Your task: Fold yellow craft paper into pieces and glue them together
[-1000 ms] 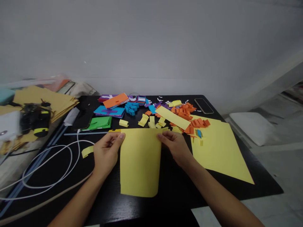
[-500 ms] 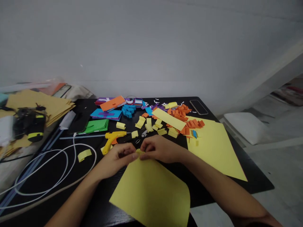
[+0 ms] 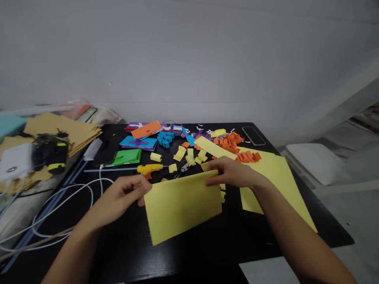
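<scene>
Over the counter (image 3: 130, 248), on the near side of the glue gun (image 3: 150, 169), the yellow sheet (image 3: 184, 207) tilts! The left hand (image 3: 126, 197) pinches one top corner between its fingers; the right hand's (image 3: 232, 172) fingers clasp the other end, thumb probably behind. Green folded paper (image 3: 127, 157) lies beyond the gun, leftward.

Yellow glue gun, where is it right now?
In the head view, the glue gun lies left of centre on the black table, just beyond the left hand, near the green papers.
</scene>
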`<state>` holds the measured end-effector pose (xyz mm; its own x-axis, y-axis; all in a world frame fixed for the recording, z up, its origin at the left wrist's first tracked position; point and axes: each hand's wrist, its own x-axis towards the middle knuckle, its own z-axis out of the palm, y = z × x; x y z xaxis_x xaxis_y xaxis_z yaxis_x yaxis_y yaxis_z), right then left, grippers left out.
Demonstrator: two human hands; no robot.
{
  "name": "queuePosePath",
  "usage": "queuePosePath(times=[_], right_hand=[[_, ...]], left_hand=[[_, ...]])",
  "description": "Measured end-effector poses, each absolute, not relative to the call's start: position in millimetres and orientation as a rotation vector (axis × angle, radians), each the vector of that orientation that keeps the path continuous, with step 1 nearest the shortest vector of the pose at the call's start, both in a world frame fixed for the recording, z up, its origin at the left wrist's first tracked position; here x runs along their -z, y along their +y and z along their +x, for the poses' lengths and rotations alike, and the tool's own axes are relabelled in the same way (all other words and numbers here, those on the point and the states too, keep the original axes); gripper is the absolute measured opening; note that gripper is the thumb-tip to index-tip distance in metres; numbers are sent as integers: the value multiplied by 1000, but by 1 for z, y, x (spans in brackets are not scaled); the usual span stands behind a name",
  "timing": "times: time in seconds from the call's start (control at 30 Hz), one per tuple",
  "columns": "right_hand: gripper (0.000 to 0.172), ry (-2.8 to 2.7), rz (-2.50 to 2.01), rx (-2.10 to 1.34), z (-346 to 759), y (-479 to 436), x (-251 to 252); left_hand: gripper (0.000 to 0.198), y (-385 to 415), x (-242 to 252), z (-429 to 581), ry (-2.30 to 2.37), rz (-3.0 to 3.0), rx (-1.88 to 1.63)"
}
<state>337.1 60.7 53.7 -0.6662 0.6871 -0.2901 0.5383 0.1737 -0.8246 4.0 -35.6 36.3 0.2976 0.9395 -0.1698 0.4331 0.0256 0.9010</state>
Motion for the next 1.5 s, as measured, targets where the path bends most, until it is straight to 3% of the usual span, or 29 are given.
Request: queuePosePath(times=[0.1,0.23,0.4,0.67,0.83,1.0,1.17,1.5], right_hand=[[30,-2181,-1187,-1466,330,62,-54],[30,-2350,-966,-1358,297,58,-67],[32,-2219,-825,-1229,275,56,-96],[27,-1571,-887,-1222,284,63,-95],[20,-1461,-861,-1134,276,54,-96],[14,-1680,-816,-1124,274,45,-92],[13,-1806,-803,-1075,271,35,-90],[5,-1619,-777,-976,258,21,-95]], left_hand=[[34,-31,-43,9,1218,1623,-374],[30,-14,-58,38,1196,1691,-353],[19,9,-84,59,1249,1734,-592],[38,13,-95,34,1349,1284,-1220],[32,15,-99,27,1326,1416,-1216],[33,5,-108,36,1367,1763,-1491],[24,-13,-105,57,1529,2196,-1322],[15,-19,-100,67,1605,2102,-1545]])
